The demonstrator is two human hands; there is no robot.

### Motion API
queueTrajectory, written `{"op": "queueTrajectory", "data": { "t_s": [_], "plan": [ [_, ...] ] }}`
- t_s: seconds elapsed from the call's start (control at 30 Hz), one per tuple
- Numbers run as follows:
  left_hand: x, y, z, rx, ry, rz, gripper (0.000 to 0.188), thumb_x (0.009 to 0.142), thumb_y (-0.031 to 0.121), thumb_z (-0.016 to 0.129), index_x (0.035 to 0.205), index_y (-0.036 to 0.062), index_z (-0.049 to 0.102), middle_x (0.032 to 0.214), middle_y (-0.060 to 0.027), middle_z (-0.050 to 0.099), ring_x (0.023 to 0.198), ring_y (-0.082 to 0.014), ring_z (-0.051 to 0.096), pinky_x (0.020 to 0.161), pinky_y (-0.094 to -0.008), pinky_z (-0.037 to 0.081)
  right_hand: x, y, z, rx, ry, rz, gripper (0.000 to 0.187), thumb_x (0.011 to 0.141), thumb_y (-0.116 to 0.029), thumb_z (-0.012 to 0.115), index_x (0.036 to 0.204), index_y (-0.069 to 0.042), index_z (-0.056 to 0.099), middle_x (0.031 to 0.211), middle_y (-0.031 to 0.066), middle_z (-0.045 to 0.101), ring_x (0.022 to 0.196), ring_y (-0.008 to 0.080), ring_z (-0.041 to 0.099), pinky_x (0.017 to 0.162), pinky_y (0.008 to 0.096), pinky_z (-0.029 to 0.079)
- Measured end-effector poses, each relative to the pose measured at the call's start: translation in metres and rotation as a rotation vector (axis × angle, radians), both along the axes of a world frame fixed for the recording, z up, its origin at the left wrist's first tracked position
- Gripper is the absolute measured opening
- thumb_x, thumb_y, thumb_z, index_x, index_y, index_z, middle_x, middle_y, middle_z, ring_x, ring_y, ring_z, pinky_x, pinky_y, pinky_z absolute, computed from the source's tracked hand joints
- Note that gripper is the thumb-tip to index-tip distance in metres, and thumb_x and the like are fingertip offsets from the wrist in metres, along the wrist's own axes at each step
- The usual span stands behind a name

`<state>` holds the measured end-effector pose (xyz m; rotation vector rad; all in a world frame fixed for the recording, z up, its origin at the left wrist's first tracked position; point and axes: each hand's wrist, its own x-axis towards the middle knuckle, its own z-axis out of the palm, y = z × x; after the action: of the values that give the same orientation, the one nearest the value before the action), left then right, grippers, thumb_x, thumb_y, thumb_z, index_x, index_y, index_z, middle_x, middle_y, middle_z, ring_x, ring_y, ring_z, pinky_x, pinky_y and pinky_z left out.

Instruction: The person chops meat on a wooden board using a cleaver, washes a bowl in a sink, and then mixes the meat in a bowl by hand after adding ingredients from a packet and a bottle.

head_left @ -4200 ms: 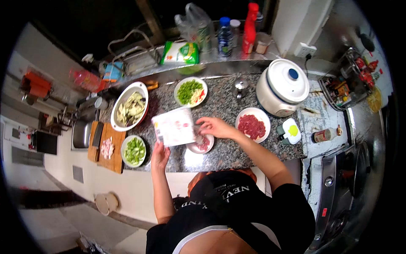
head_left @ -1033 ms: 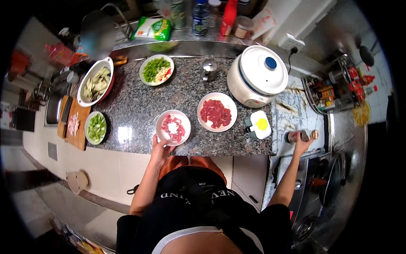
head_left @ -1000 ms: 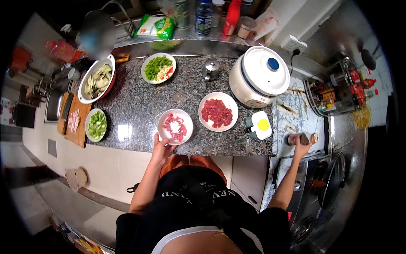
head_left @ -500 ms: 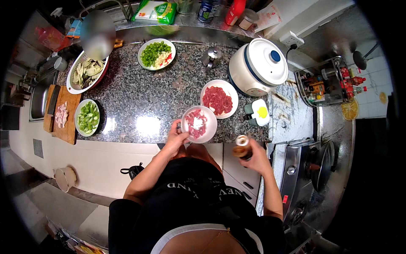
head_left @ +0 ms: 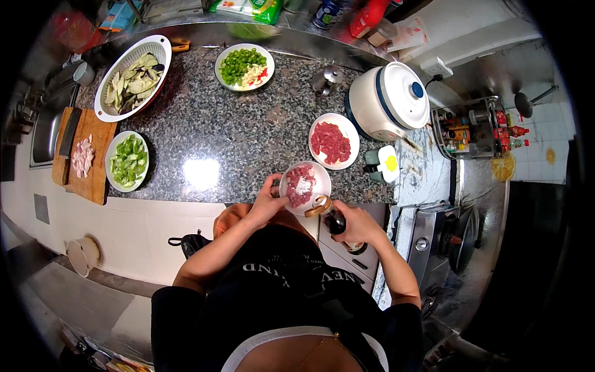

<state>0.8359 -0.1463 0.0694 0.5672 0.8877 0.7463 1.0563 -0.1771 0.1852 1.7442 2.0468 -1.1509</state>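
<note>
Head view: at the near edge of the desk (head_left: 198, 124), right of its middle, the left hand (head_left: 269, 199) pinches the rim of a small white bowl (head_left: 322, 180); whether the bowl touches the desk cannot be told. In it lie pink meat pieces (head_left: 295, 193) topped with white powder (head_left: 303, 186). The right hand (head_left: 357, 224) is wrapped around a dark bottle (head_left: 335, 221), which tilts so that its brown-capped neck comes over the bowl's near rim. Just beyond the bowl sits a plate (head_left: 354, 137) of red meat (head_left: 330, 142); near the desk's right edge are a rice cooker (head_left: 369, 102) and a small container (head_left: 389, 163). At the near left corner, a cutting board (head_left: 96, 188) bears a knife (head_left: 69, 133) and pale meat (head_left: 82, 156), and a white colander (head_left: 141, 54) of sliced eggplant (head_left: 135, 84) stands toward the far left corner.
</note>
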Motion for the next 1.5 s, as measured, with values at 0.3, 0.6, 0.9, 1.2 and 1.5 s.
{"op": "queueTrajectory", "data": {
  "t_s": [0.3, 0.6, 0.9, 1.2, 1.5],
  "plan": [
    [-0.007, 0.002, -0.013, 0.018, -0.011, 0.022, 0.054, 0.067, -0.006, 0.054, 0.114, 0.0110, 0.034, 0.090, -0.0080, 0.053, 0.078, -0.0137, 0.054, 0.064, -0.0238, 0.045, -0.010, 0.019, -0.001, -0.071, -0.064, 0.046, 0.067, 0.051, -0.023, 0.070, 0.109, -0.013, 0.038, 0.084, 0.0165, 0.059, 0.080, 0.0362, 0.056, 0.069, 0.0414, 0.045],
    [-0.009, 0.008, -0.015, -0.054, -0.006, 0.015, 0.055, 0.068, -0.006, 0.054, 0.115, 0.0123, 0.033, 0.093, -0.0085, 0.052, 0.079, -0.0153, 0.054, 0.063, -0.0250, 0.048, -0.014, 0.029, 0.003, -0.048, -0.125, 0.087, 0.063, 0.051, -0.023, 0.068, 0.107, -0.015, 0.039, 0.084, 0.0158, 0.058, 0.078, 0.0368, 0.056, 0.067, 0.0432, 0.045],
    [-0.011, 0.009, -0.018, -0.061, -0.016, 0.012, 0.053, 0.068, -0.005, 0.055, 0.114, 0.0122, 0.034, 0.092, -0.0082, 0.052, 0.079, -0.0143, 0.054, 0.061, -0.0241, 0.048, -0.019, 0.040, 0.005, -0.070, -0.141, 0.087, 0.062, 0.050, -0.021, 0.069, 0.105, -0.015, 0.039, 0.084, 0.0162, 0.057, 0.078, 0.0378, 0.056, 0.067, 0.0443, 0.046],
    [-0.010, 0.014, -0.011, -0.075, -0.009, -0.011, 0.055, 0.066, -0.005, 0.055, 0.114, 0.0114, 0.034, 0.091, -0.0083, 0.053, 0.078, -0.0146, 0.054, 0.061, -0.0239, 0.047, -0.013, 0.044, -0.002, -0.067, -0.168, 0.076, 0.061, 0.051, -0.022, 0.070, 0.103, -0.012, 0.039, 0.080, 0.0179, 0.058, 0.078, 0.0371, 0.056, 0.067, 0.0434, 0.045],
    [-0.011, 0.017, -0.003, -0.043, 0.003, -0.076, 0.059, 0.064, -0.006, 0.056, 0.115, 0.0131, 0.033, 0.093, -0.0092, 0.052, 0.082, -0.0164, 0.054, 0.067, -0.0253, 0.047, -0.011, 0.048, -0.002, -0.057, -0.214, 0.073, 0.060, 0.050, -0.021, 0.071, 0.100, -0.013, 0.038, 0.078, 0.0170, 0.059, 0.078, 0.0373, 0.056, 0.066, 0.0443, 0.045]
  ]
}}
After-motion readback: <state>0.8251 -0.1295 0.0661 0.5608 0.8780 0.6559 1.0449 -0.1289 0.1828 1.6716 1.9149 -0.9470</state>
